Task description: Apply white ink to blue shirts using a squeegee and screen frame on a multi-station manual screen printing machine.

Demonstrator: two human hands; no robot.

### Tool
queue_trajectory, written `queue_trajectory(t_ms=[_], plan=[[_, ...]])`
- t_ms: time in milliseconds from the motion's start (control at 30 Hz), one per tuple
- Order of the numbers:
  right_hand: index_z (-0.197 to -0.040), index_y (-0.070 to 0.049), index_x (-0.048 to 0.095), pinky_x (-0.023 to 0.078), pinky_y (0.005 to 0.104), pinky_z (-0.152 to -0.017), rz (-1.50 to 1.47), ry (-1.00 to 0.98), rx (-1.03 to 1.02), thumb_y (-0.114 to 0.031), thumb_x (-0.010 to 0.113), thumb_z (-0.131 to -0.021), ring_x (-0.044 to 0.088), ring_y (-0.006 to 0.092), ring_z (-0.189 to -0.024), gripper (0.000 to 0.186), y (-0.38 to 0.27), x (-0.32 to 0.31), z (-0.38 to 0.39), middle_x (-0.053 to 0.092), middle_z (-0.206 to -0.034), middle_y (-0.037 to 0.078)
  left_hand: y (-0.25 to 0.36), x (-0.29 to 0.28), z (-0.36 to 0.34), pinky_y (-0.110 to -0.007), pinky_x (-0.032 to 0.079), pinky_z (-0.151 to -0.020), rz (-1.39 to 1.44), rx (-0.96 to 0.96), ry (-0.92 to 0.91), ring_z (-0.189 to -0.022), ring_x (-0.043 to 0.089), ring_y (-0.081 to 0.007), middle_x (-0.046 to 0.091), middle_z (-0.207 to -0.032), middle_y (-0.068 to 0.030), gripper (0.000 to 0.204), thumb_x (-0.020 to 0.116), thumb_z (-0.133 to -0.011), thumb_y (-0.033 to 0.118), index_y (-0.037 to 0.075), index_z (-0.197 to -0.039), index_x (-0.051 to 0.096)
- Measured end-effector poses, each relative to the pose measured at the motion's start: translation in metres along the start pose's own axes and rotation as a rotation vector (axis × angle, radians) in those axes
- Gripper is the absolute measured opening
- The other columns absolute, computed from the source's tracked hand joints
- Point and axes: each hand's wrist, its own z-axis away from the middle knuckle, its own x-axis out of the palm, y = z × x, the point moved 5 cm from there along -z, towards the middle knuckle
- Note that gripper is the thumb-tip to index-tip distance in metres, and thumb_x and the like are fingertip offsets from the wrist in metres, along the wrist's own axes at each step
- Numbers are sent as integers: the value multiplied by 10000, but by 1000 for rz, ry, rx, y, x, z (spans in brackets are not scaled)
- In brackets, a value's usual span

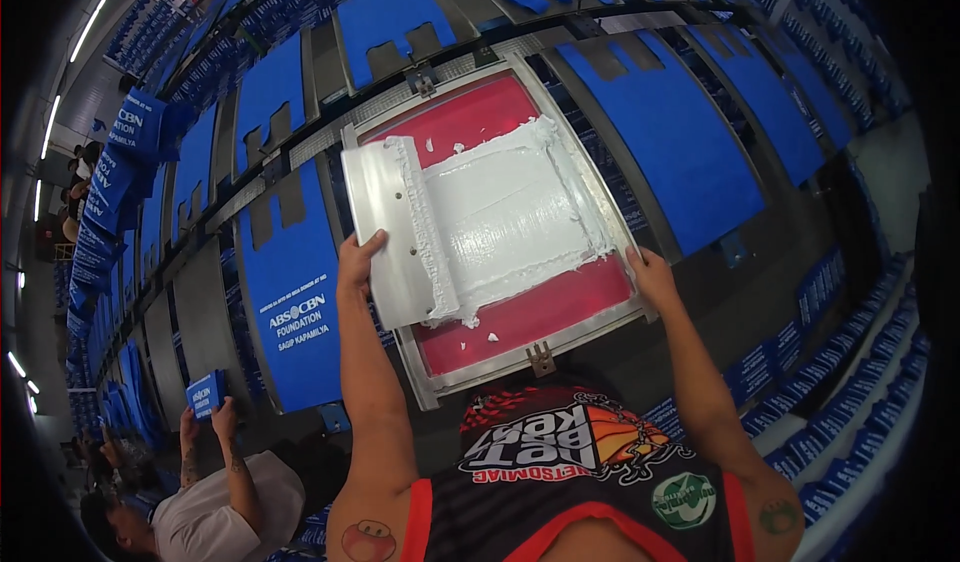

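Note:
In front of me lies a screen printing frame point(606, 224) with metal rails and red mesh point(550, 307). Thick white ink point(515, 207) covers the mesh's middle, with ridges and small blobs round its edges. My left hand point(360, 260) grips a wide metal squeegee point(372, 197) at the left of the frame, thumb on top; its ink-coated edge rests along the white ink. The fingers under the squeegee are hidden. My right hand point(652, 274) is closed round the frame's right rail near its lower corner.
Blue bag-shaped pieces lie flat on dark boards: a printed one point(295, 312) at left, a plain one point(665, 142) at right, several beyond. A clamp point(541, 358) sits at the frame's near edge. At lower left, a co-worker point(225, 497) holds up a blue printed piece point(205, 395).

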Motion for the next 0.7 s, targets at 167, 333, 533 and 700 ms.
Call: queue_trajectory(t_ms=[167,333,533,700], plan=[[-955,16,677,505,377,-752,82,-500,-46,-344,630,-874,651,240,-798,372,-66,7,106,685,-868,156,91,65,-1,-357,535,-715,-753,328,-109,-757,680,-224,696,-877,-171,450,791,-648,132,-27,-1046,654],[-994,41,683,520,283,-724,-338,-839,64,-336,664,-875,671,169,-805,396,-44,94,179,702,-869,131,108,162,-5,-398,521,-713,-1402,694,-87,-770,661,-316,691,-861,-127,370,721,-712,156,114,-1073,653],[-876,30,697,513,250,-586,-265,-695,126,-217,624,-892,662,99,-629,258,-37,104,175,705,-740,63,-10,157,45,-425,507,-631,-1183,1163,111,-780,615,-283,633,-812,-73,259,598,-705,45,139,-945,607],[-856,35,697,514,246,-582,-263,-684,71,-184,617,-894,662,105,-614,236,-39,97,171,700,-712,65,33,157,96,-402,508,-692,-1323,842,-155,-803,635,-298,673,-855,-102,396,652,-661,24,129,-1042,664]])
